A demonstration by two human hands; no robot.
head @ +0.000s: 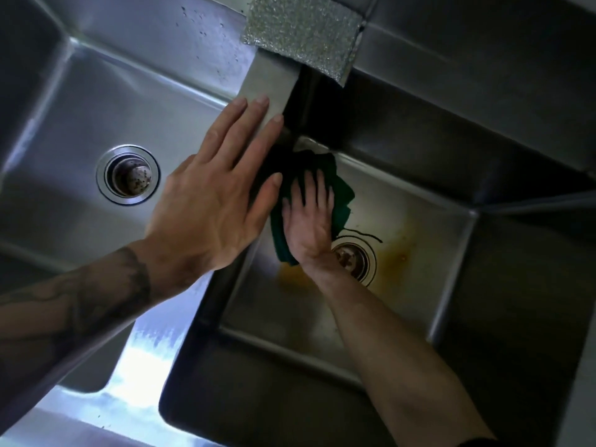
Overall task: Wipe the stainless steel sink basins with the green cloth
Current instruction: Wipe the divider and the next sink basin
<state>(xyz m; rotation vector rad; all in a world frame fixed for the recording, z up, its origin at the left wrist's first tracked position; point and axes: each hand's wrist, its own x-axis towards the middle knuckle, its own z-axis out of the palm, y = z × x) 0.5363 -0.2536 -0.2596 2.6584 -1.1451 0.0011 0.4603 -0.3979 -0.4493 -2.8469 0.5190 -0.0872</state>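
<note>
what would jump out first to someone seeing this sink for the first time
The right hand pressing the green cloth flat onto the floor of the right basin, by its far left corner, draws the eye first. Next come the orange-brown stains around that basin's drain, and the left hand lying flat on the divider between the basins. A silvery scouring pad hangs over the divider's far end.

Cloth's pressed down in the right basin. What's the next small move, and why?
Probably drag the green cloth under the right hand back toward the drain: orange-brown stains lie around it, and the flat palm presses the cloth to the basin floor.
</note>
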